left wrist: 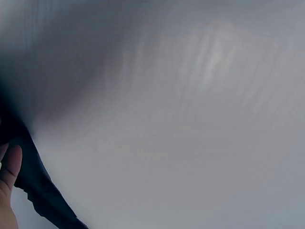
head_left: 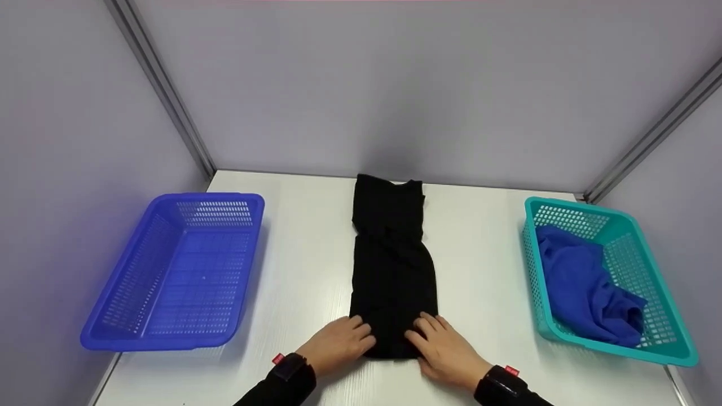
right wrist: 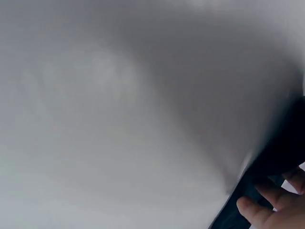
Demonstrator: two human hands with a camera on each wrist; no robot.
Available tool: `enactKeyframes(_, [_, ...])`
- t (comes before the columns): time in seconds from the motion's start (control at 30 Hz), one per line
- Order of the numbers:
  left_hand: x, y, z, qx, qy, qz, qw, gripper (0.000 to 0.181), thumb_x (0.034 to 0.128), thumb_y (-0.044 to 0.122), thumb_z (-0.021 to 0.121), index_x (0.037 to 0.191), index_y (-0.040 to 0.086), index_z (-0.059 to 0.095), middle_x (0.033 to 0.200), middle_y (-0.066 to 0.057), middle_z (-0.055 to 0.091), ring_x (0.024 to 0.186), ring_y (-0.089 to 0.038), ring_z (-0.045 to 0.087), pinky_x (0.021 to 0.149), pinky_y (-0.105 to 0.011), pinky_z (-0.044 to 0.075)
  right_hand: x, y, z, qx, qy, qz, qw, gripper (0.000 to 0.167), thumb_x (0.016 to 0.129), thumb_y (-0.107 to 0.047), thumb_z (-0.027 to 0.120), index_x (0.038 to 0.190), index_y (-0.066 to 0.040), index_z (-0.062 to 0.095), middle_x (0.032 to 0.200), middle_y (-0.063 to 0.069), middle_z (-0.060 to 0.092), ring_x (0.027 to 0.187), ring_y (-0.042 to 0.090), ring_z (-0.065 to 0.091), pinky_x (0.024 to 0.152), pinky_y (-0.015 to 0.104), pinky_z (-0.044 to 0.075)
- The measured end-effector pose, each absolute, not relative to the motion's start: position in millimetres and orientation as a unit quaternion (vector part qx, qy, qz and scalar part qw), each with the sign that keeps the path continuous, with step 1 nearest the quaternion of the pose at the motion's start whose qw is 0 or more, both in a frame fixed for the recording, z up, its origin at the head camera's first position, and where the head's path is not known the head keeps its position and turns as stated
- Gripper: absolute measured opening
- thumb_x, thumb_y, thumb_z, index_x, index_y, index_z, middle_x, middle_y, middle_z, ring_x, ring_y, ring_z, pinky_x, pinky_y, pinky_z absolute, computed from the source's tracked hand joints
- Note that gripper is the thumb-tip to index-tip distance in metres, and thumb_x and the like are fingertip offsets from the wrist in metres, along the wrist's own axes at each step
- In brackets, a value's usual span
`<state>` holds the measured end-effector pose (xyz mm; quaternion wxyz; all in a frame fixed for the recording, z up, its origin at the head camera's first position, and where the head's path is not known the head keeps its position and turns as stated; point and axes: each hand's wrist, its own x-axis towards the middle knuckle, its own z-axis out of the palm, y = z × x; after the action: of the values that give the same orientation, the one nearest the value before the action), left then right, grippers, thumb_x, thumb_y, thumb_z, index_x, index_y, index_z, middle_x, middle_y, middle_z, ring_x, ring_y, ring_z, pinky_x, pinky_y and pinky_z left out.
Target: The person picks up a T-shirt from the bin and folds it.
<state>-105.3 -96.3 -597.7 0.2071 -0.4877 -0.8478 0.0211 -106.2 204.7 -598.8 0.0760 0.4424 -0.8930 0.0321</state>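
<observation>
A folded black garment (head_left: 389, 270) lies lengthwise down the middle of the white table, slightly wrinkled about halfway along. At its near end, my left hand (head_left: 341, 344) touches the left edge with loosely bent fingers. My right hand (head_left: 448, 352) rests on the right side of that same end, its fingers spread apart. The thumb (left wrist: 12, 167) lies against the dark cloth (left wrist: 38, 186) in the left wrist view. In the right wrist view, the separated fingers (right wrist: 255, 212) lie over the cloth (right wrist: 281, 148); most of each hand is outside the wrist views.
On the left stands a blue plastic basket (head_left: 256, 237) with nothing in it. A teal basket (head_left: 657, 259) on the right holds a crumpled blue cloth (head_left: 581, 287). Grey-white panels (head_left: 451, 84) close off the table's back and sides.
</observation>
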Motion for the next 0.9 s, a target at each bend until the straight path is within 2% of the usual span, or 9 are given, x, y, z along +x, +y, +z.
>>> enactKeyframes(0.13, [-101, -100, -592, -0.472, -0.855, -0.002, 0.215, 0.014, 0.0852, 0.014, 0.075, 0.095, 0.017, 0.065, 0.092, 0.007, 0.058, 0.080, -0.012, 0.052, 0.067, -0.023, 0.046, -105, 212, -597, 0.467, -0.882, 0.032, 0.052, 0.054, 0.086, -0.015, 0.073, 0.137, -0.015, 0.055, 0.133, 0.013, 0.055, 0.132, 0.043, 0.053, 0.098, 0.055, 0.052])
enactKeyframes(0.27, [-99, -97, -581, -0.450, -0.862, -0.077, 0.220, 0.016, 0.0871, 0.009, 0.076, 0.099, 0.015, 0.067, 0.094, 0.006, 0.061, 0.080, -0.011, 0.055, 0.070, -0.023, 0.049, -107, 216, -598, 0.481, -0.873, 0.020, 0.071, 0.048, 0.091, -0.012, 0.071, 0.136, -0.013, 0.056, 0.133, 0.013, 0.057, 0.131, 0.042, 0.055, 0.096, 0.052, 0.054])
enactKeyframes(0.33, [-98, -95, -577, -0.440, -0.863, -0.117, 0.218, 0.017, 0.0882, 0.008, 0.075, 0.101, 0.014, 0.067, 0.095, 0.005, 0.061, 0.081, -0.011, 0.055, 0.071, -0.023, 0.049, -107, 219, -600, 0.484, -0.871, 0.026, 0.077, 0.049, 0.090, -0.013, 0.071, 0.136, -0.013, 0.056, 0.133, 0.012, 0.057, 0.131, 0.040, 0.055, 0.096, 0.052, 0.054])
enactKeyframes(0.43, [-96, -92, -574, -0.430, -0.863, -0.165, 0.209, 0.019, 0.0868, 0.007, 0.076, 0.102, 0.013, 0.067, 0.096, 0.004, 0.060, 0.081, -0.011, 0.056, 0.071, -0.022, 0.050, -107, 227, -600, 0.495, -0.865, 0.049, 0.066, 0.058, 0.087, -0.022, 0.075, 0.139, -0.014, 0.054, 0.137, 0.011, 0.055, 0.133, 0.041, 0.054, 0.096, 0.052, 0.054])
enactKeyframes(0.5, [-94, -92, -573, -0.425, -0.864, -0.185, 0.200, 0.019, 0.0868, 0.007, 0.076, 0.102, 0.013, 0.066, 0.097, 0.004, 0.059, 0.081, -0.010, 0.057, 0.070, -0.021, 0.050, -106, 232, -599, 0.504, -0.860, 0.064, 0.048, 0.068, 0.086, -0.035, 0.078, 0.144, -0.015, 0.050, 0.142, 0.013, 0.053, 0.135, 0.042, 0.051, 0.098, 0.054, 0.053])
enactKeyframes(0.6, [-92, -90, -572, -0.414, -0.866, -0.209, 0.190, 0.019, 0.0870, 0.007, 0.075, 0.103, 0.013, 0.066, 0.096, 0.005, 0.058, 0.079, -0.007, 0.058, 0.069, -0.019, 0.051, -103, 239, -596, 0.509, -0.858, 0.070, 0.022, 0.084, 0.086, -0.057, 0.074, 0.153, -0.018, 0.042, 0.150, 0.015, 0.048, 0.138, 0.044, 0.047, 0.100, 0.057, 0.050])
enactKeyframes(0.67, [-92, -88, -571, -0.407, -0.866, -0.221, 0.188, 0.019, 0.0871, 0.007, 0.075, 0.103, 0.014, 0.066, 0.095, 0.005, 0.059, 0.077, -0.006, 0.059, 0.068, -0.019, 0.052, -101, 239, -595, 0.498, -0.865, 0.060, 0.022, 0.088, 0.087, -0.061, 0.071, 0.156, -0.018, 0.038, 0.153, 0.017, 0.046, 0.139, 0.043, 0.047, 0.101, 0.057, 0.050])
enactKeyframes(0.83, [-92, -81, -565, -0.402, -0.863, -0.242, 0.189, 0.023, 0.0853, 0.006, 0.078, 0.104, 0.014, 0.067, 0.095, 0.005, 0.062, 0.079, -0.005, 0.062, 0.071, -0.018, 0.053, -97, 230, -595, 0.452, -0.890, 0.026, 0.062, 0.081, 0.087, -0.037, 0.078, 0.155, -0.015, 0.040, 0.151, 0.015, 0.050, 0.132, 0.037, 0.056, 0.097, 0.051, 0.053])
enactKeyframes(0.9, [-93, -79, -563, -0.402, -0.860, -0.248, 0.193, 0.024, 0.0854, 0.006, 0.078, 0.105, 0.013, 0.067, 0.096, 0.005, 0.063, 0.082, -0.006, 0.063, 0.073, -0.019, 0.054, -94, 225, -595, 0.433, -0.898, 0.026, 0.078, 0.079, 0.087, -0.037, 0.078, 0.153, -0.013, 0.042, 0.150, 0.013, 0.052, 0.129, 0.034, 0.059, 0.097, 0.050, 0.053])
